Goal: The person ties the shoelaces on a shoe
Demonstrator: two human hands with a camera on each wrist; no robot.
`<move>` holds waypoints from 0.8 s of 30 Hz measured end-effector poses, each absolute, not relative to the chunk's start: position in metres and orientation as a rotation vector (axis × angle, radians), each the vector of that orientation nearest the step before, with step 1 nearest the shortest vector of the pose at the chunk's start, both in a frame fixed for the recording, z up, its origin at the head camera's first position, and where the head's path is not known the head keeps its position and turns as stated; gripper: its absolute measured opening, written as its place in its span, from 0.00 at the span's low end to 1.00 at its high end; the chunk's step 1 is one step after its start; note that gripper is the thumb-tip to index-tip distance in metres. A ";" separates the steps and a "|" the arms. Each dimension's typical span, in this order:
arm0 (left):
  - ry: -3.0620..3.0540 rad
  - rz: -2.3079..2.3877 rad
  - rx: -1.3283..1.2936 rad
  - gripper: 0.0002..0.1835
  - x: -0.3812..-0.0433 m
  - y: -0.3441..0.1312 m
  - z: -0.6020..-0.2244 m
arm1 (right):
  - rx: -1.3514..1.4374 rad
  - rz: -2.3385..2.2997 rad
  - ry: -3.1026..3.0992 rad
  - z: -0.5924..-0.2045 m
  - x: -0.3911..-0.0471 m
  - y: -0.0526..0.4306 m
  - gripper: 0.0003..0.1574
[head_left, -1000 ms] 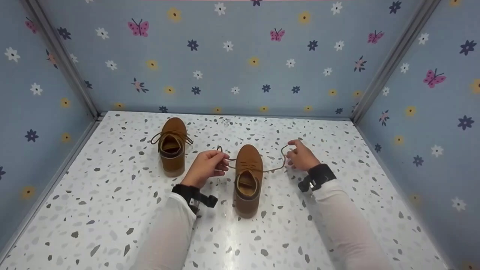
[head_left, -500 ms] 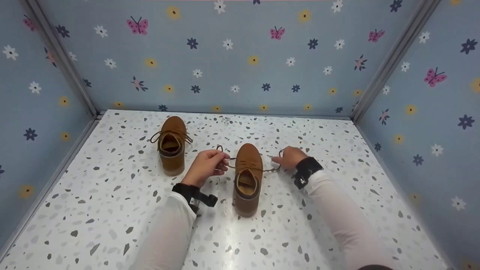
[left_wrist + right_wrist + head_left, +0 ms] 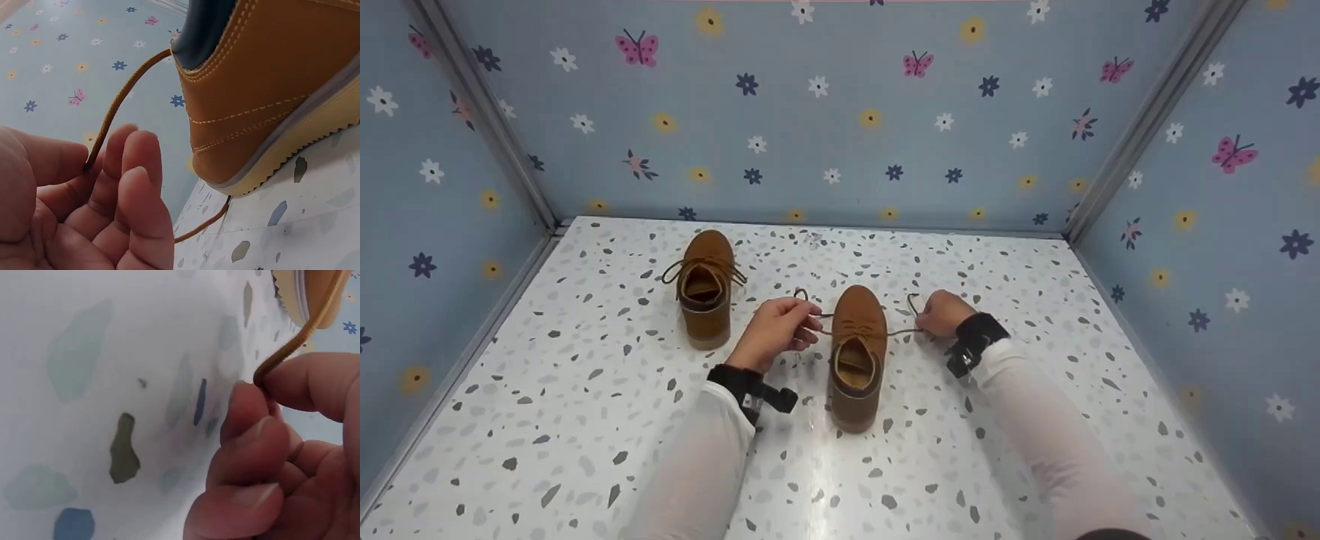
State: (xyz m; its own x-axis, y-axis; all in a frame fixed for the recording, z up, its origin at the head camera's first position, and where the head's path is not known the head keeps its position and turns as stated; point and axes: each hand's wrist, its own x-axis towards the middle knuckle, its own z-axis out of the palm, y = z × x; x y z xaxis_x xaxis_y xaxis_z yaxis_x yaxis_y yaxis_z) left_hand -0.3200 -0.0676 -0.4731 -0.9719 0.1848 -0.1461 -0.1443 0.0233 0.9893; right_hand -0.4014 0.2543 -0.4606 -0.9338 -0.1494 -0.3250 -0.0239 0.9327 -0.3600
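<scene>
A tan lace-up shoe (image 3: 855, 412) stands upright between my hands, its toe pointing away from me. Left of it, my left hand (image 3: 772, 330) pinches one shoelace; in the left wrist view that brown lace (image 3: 115, 107) runs from the shoe's collar to between thumb and index finger. On the other side, my right hand (image 3: 947, 315) pinches the second lace, its tail sticking up beyond the fist. The right wrist view shows this lace (image 3: 298, 340) between thumb and index finger, the other fingers curled. Both laces stretch out sideways from the shoe.
A matching shoe (image 3: 705, 326) with its lace tied in a bow stands to the left, near the left hand. The speckled white surface (image 3: 840, 487) is bounded by blue flowered panels (image 3: 840, 150) at the back and sides.
My right hand has moved left toward the shoe and gone from loosely extended fingers to pinching the lace, which now runs straighter. The left hand stays in place with its lace.
</scene>
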 end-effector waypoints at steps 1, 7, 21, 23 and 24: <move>2.062 2.043 0.043 0.19 -0.319 -0.068 -0.472 | -0.123 -0.520 2.743 -0.458 -0.402 0.255 0.15; 2.083 2.020 0.050 0.17 -0.319 -0.070 -0.468 | -0.153 -0.603 2.771 -0.443 -0.406 0.258 0.19; 2.197 1.800 0.234 0.21 -0.314 -0.069 -0.468 | -0.258 -0.743 2.786 -0.422 -0.405 0.259 0.24; 2.205 1.829 0.218 0.20 -0.315 -0.067 -0.468 | -0.265 -0.747 2.795 -0.421 -0.405 0.258 0.24; 2.207 1.848 0.210 0.19 -0.315 -0.066 -0.467 | -0.273 -0.749 2.801 -0.420 -0.405 0.258 0.24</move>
